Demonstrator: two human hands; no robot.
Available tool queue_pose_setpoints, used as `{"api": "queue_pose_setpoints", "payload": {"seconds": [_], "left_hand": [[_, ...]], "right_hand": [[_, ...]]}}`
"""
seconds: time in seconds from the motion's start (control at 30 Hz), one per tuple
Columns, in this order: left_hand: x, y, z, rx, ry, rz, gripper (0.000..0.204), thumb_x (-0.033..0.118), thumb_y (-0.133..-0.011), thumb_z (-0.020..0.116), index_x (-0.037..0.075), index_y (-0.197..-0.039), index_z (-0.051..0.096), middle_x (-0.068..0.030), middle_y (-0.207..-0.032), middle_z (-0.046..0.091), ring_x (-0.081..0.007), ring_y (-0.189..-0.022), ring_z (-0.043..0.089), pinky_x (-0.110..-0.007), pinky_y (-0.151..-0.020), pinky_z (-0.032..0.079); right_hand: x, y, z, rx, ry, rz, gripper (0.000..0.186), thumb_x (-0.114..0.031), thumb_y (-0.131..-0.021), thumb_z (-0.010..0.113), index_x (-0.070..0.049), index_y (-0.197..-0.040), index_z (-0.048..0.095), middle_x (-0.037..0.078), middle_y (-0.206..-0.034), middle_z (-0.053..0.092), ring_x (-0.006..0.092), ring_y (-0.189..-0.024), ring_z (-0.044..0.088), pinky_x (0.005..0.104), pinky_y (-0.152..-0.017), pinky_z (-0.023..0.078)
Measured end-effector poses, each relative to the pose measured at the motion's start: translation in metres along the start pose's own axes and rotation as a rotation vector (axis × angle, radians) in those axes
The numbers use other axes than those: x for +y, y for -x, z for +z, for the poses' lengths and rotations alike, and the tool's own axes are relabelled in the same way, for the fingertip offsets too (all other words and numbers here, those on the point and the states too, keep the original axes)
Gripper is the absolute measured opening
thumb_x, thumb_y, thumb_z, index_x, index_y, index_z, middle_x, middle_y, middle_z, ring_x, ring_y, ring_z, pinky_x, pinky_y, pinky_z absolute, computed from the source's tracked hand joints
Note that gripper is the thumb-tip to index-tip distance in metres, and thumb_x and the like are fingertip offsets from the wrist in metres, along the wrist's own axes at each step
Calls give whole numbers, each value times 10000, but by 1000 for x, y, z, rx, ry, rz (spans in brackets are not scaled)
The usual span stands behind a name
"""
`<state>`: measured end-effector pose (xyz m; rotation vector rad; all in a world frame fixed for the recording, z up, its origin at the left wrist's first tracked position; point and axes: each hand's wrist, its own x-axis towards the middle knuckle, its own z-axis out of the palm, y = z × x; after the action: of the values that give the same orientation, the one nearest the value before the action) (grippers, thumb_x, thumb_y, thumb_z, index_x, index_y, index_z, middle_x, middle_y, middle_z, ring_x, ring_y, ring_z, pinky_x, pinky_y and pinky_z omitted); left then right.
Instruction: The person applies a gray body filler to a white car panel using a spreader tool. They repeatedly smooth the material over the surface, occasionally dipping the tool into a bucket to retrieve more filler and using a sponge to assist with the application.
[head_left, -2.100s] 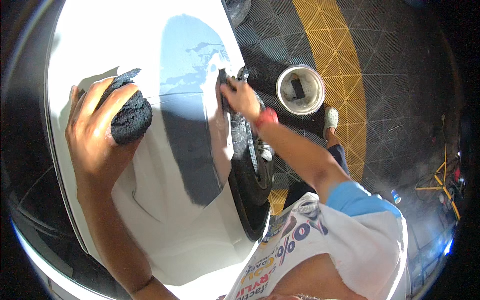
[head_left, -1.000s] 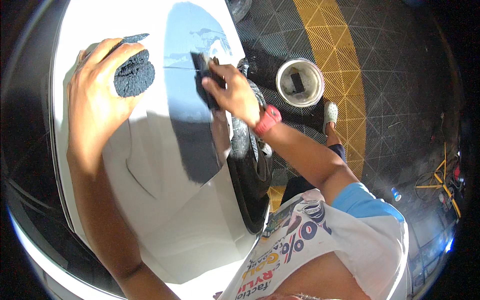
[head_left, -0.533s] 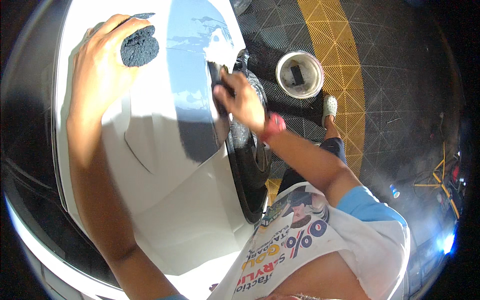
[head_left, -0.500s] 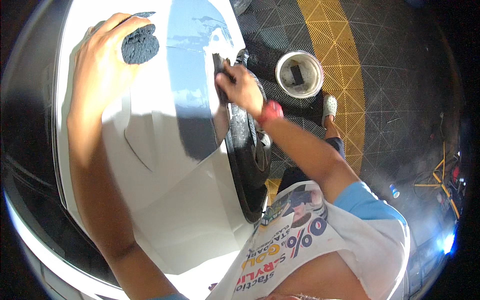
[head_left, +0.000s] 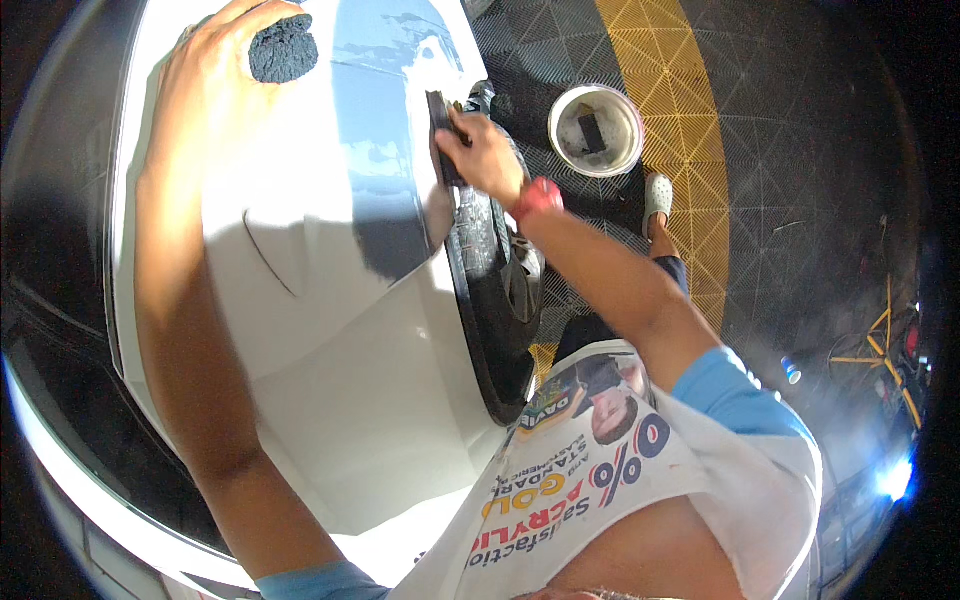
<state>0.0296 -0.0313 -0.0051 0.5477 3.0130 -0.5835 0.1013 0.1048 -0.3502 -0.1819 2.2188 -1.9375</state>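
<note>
A white car body panel [head_left: 320, 340] with a wet grey patch [head_left: 385, 240] spreads out in front of me. My left hand [head_left: 205, 85] is wrapped round a dark grey, rough-surfaced sponge [head_left: 284, 52] at the far left of the panel. My right hand [head_left: 487, 160] grips a narrow black sanding block [head_left: 438, 112]. Its long face lies against the panel's edge, beside the grey patch and just above the tyre [head_left: 480, 235]. Part of the block is hidden under my fingers.
On the dark tiled floor [head_left: 780, 180], right of the wheel, stands a white bucket [head_left: 640, 140] with a dark block inside. A shoe-clad foot [head_left: 657, 195] is beside it on a yellow strip [head_left: 690, 200]. A yellow-legged stand [head_left: 885, 350] and a bright lamp [head_left: 895, 480] are farther right.
My left hand and the sponge have moved farther away along the panel. The sanding block stays at the panel's edge, with my right hand shifted only slightly. The whole view has tilted a little.
</note>
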Motion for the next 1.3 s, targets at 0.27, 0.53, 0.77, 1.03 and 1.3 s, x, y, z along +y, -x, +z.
{"api": "queue_pose_setpoints", "payload": {"seconds": [0.27,0.53,0.77,1.03,1.3], "left_hand": [[-15,20,9,31,-44,39,564,101,-765,834,158,-1313,717,-28,-1338,719,-290,-1248,695,-419,-1083,567],[-21,4,18,47,-47,75,562,66,-775,852,163,-1311,715,-15,-1333,722,-271,-1189,727,-406,-1043,595],[-20,13,16,32,-14,68,580,60,-777,865,171,-1326,715,-10,-1341,721,-268,-1196,725,-405,-1041,598],[-20,7,30,146,37,118,490,136,-778,878,164,-1247,740,-12,-1243,754,-295,-1125,742,-419,-962,613],[-19,-4,20,168,5,158,519,124,-760,878,170,-1257,735,-7,-1258,741,-301,-1146,733,-421,-976,609]], "right_hand": [[-77,166,-29,-115,-97,-209,619,-324,-990,761,-56,-1519,583,288,-1337,600,475,-1146,689,501,-965,588],[-8,52,2,-6,-60,-105,552,-329,-1008,726,5,-1437,634,313,-1308,655,470,-1194,672,479,-999,570],[-44,164,-18,-90,-76,-70,641,-337,-1015,731,-66,-1564,542,310,-1418,569,487,-1307,614,503,-1087,532],[-23,125,-4,-60,7,16,654,-377,-1020,714,-29,-1548,548,333,-1436,572,487,-1288,626,492,-1090,528],[8,27,5,29,-58,67,580,-367,-976,748,8,-1409,658,311,-1344,668,437,-1243,671,469,-1061,548]]}}
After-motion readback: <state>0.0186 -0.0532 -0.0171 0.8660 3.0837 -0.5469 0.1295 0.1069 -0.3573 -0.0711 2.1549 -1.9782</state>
